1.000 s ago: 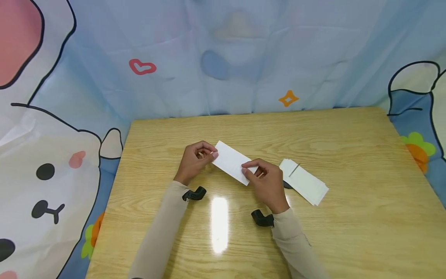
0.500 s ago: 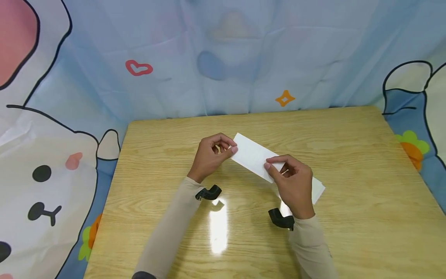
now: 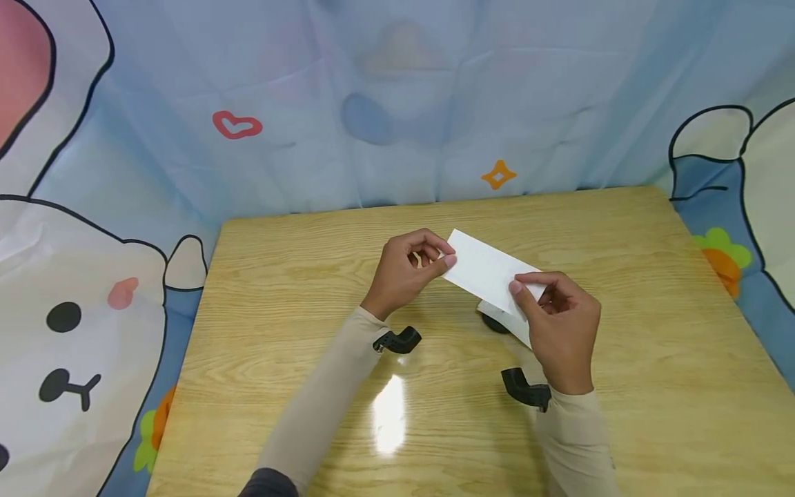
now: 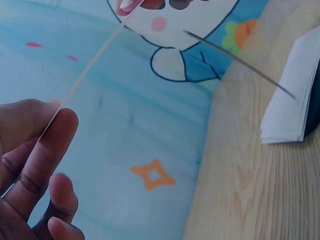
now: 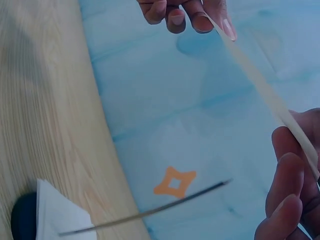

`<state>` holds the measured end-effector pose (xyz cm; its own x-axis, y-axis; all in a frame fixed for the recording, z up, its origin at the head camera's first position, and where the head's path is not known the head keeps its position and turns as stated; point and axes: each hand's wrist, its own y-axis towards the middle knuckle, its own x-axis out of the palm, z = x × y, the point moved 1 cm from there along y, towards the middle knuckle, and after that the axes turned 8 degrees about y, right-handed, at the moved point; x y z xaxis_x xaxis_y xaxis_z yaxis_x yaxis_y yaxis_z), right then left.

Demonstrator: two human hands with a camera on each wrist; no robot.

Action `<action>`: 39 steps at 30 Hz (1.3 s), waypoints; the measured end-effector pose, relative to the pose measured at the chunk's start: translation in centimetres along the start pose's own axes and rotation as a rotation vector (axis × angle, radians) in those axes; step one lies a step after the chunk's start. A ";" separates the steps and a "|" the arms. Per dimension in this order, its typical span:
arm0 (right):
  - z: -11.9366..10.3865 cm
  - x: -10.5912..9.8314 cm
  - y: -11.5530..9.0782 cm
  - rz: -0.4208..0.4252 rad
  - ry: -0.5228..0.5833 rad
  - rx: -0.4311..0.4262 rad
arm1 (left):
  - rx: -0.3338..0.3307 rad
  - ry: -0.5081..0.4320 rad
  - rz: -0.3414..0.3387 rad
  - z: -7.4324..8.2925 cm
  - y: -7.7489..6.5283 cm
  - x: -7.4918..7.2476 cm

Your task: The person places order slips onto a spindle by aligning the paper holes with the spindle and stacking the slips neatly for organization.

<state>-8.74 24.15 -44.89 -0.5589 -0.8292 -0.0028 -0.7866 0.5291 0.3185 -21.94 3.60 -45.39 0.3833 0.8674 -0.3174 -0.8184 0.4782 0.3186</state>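
A plain white slip of paper [image 3: 487, 268] is stretched between my two hands. My left hand [image 3: 411, 270] pinches its far left end between thumb and fingertips, and my right hand [image 3: 564, 333] pinches the near right end. Beneath it lies a stack of white slips [image 4: 287, 112], pierced by the thin metal spike [image 4: 240, 62] of a bill spike with a dark round base [image 3: 495, 323]. The spike points up, its tip bare in both wrist views. From the head view, the held slip and right hand hide the spike and much of the stack.
The light wooden table [image 3: 298, 276] reaches to a blue printed curtain [image 3: 397, 103] at its back edge. A black wrist camera is strapped on each beige sleeve [image 3: 338, 386]. A bright reflection shines on the tabletop near the middle.
Both hands have carried the slip to the right and slightly away, from beside the stack to over it. The grip at each end stays the same. The head view has shifted a little.
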 end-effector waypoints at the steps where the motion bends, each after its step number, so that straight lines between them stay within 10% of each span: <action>1: 0.0 -0.2 0.1 0.012 0.007 -0.001 | 0.002 -0.003 -0.004 0.1 0.1 0.3; 39: 1.2 -6.6 0.0 0.256 -0.020 0.113 | -0.006 -0.020 -0.213 1.3 2.5 7.8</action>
<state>-5.33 29.81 -46.04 -0.7473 -0.6629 0.0453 -0.6428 0.7386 0.2033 -20.43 11.74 -45.97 0.5562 0.7494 -0.3591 -0.7207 0.6502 0.2405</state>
